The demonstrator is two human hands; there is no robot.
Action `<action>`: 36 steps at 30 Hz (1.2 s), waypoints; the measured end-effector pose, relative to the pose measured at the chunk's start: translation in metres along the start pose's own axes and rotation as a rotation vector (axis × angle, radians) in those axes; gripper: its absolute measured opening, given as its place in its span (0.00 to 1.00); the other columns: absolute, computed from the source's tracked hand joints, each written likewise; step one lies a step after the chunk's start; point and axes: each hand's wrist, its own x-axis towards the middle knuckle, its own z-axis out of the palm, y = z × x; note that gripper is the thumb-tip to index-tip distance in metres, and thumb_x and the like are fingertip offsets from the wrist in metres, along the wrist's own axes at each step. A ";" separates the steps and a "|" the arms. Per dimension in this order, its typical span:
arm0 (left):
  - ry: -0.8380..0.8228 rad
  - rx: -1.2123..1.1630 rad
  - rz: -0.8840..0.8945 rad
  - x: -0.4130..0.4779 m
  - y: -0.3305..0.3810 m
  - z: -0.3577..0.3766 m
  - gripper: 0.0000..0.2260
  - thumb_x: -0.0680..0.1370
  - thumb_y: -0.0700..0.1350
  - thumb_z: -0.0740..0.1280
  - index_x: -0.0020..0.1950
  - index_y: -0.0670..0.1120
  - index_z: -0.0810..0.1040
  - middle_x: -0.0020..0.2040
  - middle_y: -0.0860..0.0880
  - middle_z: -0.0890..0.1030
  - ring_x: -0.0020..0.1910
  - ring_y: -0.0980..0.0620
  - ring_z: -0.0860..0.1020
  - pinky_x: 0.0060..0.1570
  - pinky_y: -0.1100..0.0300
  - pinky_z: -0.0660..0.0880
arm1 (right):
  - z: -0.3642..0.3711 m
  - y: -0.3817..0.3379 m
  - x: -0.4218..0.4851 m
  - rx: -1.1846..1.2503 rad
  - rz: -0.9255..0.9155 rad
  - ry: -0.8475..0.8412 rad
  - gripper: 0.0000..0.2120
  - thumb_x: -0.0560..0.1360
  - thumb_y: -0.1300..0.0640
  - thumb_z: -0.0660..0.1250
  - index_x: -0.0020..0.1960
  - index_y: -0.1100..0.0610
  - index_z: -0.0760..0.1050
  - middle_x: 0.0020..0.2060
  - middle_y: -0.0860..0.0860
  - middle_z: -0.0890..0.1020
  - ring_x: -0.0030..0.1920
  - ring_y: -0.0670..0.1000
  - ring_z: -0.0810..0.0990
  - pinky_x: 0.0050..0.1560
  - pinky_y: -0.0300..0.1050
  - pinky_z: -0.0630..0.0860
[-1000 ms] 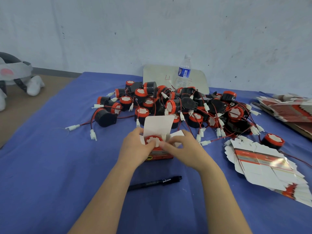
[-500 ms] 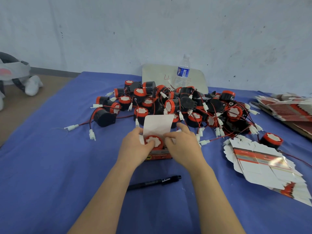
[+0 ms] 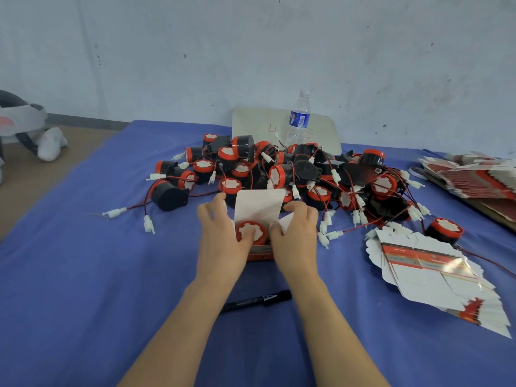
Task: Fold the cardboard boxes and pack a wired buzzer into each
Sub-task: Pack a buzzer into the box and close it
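As the box [image 3: 260,253] stands upright, its buzzer [image 3: 249,232] faces up.

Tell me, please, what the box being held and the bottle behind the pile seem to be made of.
The box looks like thin cardboard: matte white inside, printed red outside, its flap standing upright. The bottle seems clear plastic, glossy and see-through, with a blue label.

A black pen [image 3: 257,300] lies on the blue surface [image 3: 83,275]. A bottle [image 3: 298,121] stands before a pale board [image 3: 251,121]; far left, perhaps a plush toy [image 3: 28,127].
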 end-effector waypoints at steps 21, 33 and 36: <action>-0.110 -0.073 0.150 0.007 -0.014 0.008 0.08 0.80 0.42 0.62 0.50 0.46 0.81 0.52 0.53 0.74 0.51 0.52 0.74 0.48 0.62 0.72 | 0.003 0.015 0.000 0.013 -0.092 -0.087 0.12 0.77 0.52 0.64 0.53 0.58 0.81 0.54 0.47 0.74 0.56 0.49 0.74 0.54 0.44 0.74; -0.145 -0.225 0.025 0.006 -0.011 0.007 0.21 0.77 0.38 0.65 0.66 0.54 0.66 0.53 0.51 0.74 0.45 0.46 0.75 0.40 0.67 0.70 | -0.005 0.012 0.005 0.274 -0.015 -0.183 0.35 0.77 0.66 0.63 0.76 0.45 0.53 0.60 0.45 0.72 0.53 0.49 0.75 0.52 0.41 0.75; -0.189 -0.227 0.033 0.008 -0.014 0.001 0.09 0.78 0.39 0.65 0.51 0.53 0.69 0.38 0.52 0.71 0.34 0.57 0.70 0.30 0.70 0.66 | -0.012 0.013 0.006 0.188 -0.108 -0.244 0.22 0.78 0.66 0.61 0.65 0.44 0.69 0.51 0.45 0.77 0.48 0.48 0.76 0.46 0.41 0.76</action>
